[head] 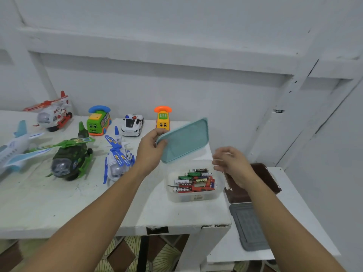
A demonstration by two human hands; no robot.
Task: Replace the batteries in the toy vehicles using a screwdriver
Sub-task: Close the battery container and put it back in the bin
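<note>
Teal plastic catches the eye first: the lid (184,140) is off its box and tipped up on edge, held at one corner by the left hand (151,146), whose fingers (159,132) curl over the rim with the thumb pressing from underneath. Just below and to the right of those fingers sits the clear box (194,198) on the white surface (59,209), with a jumble of batteries (196,180) inside and, lying among them, what looks like a small red-handled screwdriver (184,187) with a thin metal shaft. The right hand (231,165) hovers over the box's far right corner, fingers loosely bent and gripping nothing that I can make out. It is a little blurred, so I cannot tell whether a fingertip brushes the rim. Both forearms reach forward from the near edge, the left wrist cocked back to hold the lid clear. To the left of the left fingers the toy vehicles wait untouched, a blue-and-white helicopter (117,160) nearest, a green helicopter (68,163) past it, a police car (132,125) beyond. I would say this is the opening step, getting at the supplies. Next, I judge, the lid wants setting down out of the way, and the right fingers need to dip into the box and pick the screwdriver out from among the batteries without spilling them.
</note>
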